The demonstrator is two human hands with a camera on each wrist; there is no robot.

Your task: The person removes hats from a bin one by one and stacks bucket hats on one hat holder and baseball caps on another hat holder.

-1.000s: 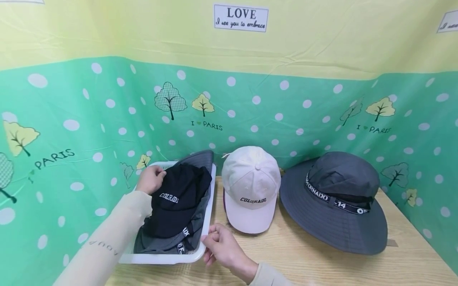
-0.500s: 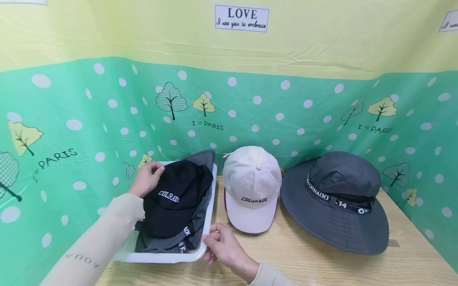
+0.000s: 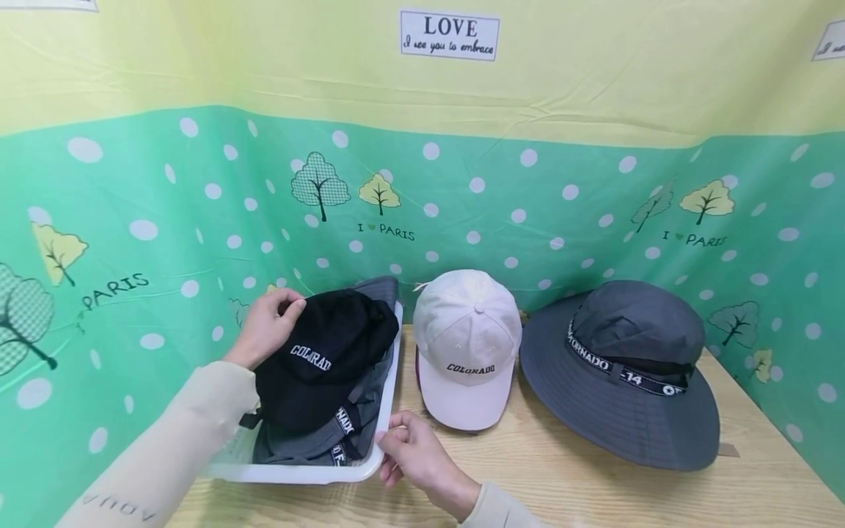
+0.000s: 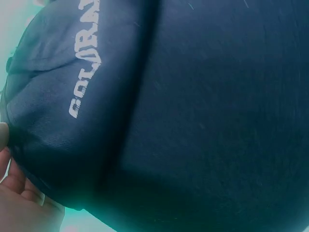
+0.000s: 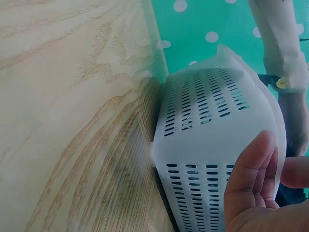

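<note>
In the head view my left hand (image 3: 264, 328) pinches the crown edge of a black baseball cap (image 3: 297, 400) lettered in white. The left wrist view shows this cap (image 4: 203, 106) filling most of the frame, fingers at its edge. Beneath the cap, a dark grey hat (image 3: 287, 446) with a lettered band lies in a white plastic basket (image 3: 297, 474). My right hand (image 3: 422, 455) holds the basket's rim at the near right corner. In the right wrist view, thumb and fingers sit on either side of that rim, above slotted basket walls (image 5: 203, 150).
A pale cap (image 3: 465, 337) with dark lettering stands right of the basket, over something purple at its edge. Further right sits a wide-brimmed dark grey hat (image 3: 637, 330). The wooden table (image 3: 561, 484) meets a green and yellow curtain (image 3: 462, 191) behind.
My left hand has shifted left and a little up, and the black cap has risen and tilted with it, uncovering more of the grey hat's band. The right hand stays at the rim.
</note>
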